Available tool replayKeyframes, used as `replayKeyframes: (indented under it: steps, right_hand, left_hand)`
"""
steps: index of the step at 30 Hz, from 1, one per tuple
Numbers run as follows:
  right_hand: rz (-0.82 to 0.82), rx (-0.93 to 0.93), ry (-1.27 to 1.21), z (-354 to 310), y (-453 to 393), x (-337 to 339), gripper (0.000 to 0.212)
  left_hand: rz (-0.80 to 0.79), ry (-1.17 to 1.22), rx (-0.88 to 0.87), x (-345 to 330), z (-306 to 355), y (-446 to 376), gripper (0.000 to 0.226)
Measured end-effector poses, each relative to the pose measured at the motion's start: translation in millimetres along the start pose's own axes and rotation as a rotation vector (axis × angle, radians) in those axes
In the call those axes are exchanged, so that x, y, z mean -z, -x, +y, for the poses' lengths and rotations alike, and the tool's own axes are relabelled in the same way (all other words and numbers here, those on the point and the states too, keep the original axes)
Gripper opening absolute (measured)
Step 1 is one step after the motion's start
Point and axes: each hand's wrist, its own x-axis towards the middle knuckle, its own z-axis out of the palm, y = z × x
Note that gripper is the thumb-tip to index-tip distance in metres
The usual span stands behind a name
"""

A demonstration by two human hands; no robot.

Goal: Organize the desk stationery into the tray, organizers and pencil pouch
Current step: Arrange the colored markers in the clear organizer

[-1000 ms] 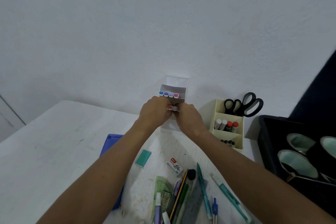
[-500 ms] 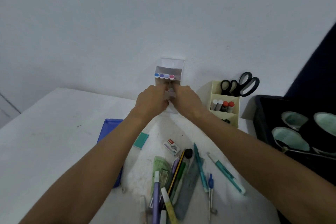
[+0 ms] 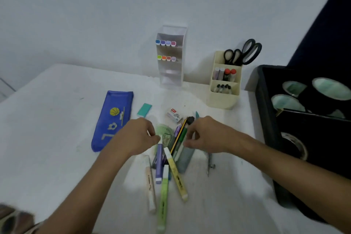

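Note:
A pile of stationery lies in the middle of the white desk: a purple highlighter (image 3: 159, 163), a yellow one (image 3: 175, 175), a green one (image 3: 163, 199), a peach one (image 3: 150, 188), pencils and green pens (image 3: 180, 138). My left hand (image 3: 138, 137) pinches the top end of the purple highlighter, which still lies on the pile. My right hand (image 3: 206, 135) hovers with curled, parted fingers touching the green pens. A clear tiered organizer (image 3: 171, 74) at the wall holds two rows of markers (image 3: 167, 58). The blue pencil pouch (image 3: 112, 121) lies to the left.
A cream organizer (image 3: 224, 99) with scissors (image 3: 245, 53) and glue sticks stands at the back right. A black tray (image 3: 266, 110) with tape rolls (image 3: 290, 100) fills the right side. A teal eraser (image 3: 144, 109), a staples box (image 3: 174, 115) and a metal compass (image 3: 209, 163) lie near the pile.
Both hands left the clear organizer and came back to the pile. A second row of markers now sits in the organizer. The view has tilted down.

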Motion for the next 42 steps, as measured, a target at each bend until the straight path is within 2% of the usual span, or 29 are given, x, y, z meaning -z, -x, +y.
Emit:
replayKeyframes:
  steps: [4, 8, 13, 21, 26, 31, 33, 37, 42]
  right_hand:
    - [-0.174, -0.02, -0.036, -20, 11, -28, 0.038]
    - [-0.255, -0.088, -0.004, -32, 15, -43, 0.037]
    - [-0.272, -0.13, -0.014, -35, 22, -52, 0.033]
    - [-0.279, -0.207, -0.15, -35, 23, -54, 0.026]
    - [-0.155, -0.231, -0.207, -31, 18, -29, 0.036]
    - [0.08, -0.158, -0.362, -30, -3, 5, 0.032]
    - [0.191, -0.114, -0.351, -28, -14, 17, 0.024]
    - [0.306, -0.093, -0.399, -27, -34, 35, 0.024]
    - [0.431, -0.059, -0.307, -22, -65, 52, 0.019]
  left_hand:
    - [-0.063, 0.039, 0.014, -14, -8, 30, 0.02]
    - [-0.081, 0.078, 0.047, -27, -11, 46, 0.02]
    - [-0.034, 0.076, 0.091, -40, -12, 49, 0.042]
    - [0.041, 0.12, 0.071, -49, -5, 47, 0.038]
    - [0.158, 0.212, 0.052, -31, -5, 37, 0.034]
    - [0.323, 0.316, -0.066, 7, 6, 11, 0.032]
    - [0.387, 0.346, -0.076, 23, 13, -3, 0.031]
    - [0.392, 0.41, -0.031, 51, 26, -29, 0.02]
    - [0.4, 0.24, -0.123, 70, 35, -54, 0.015]
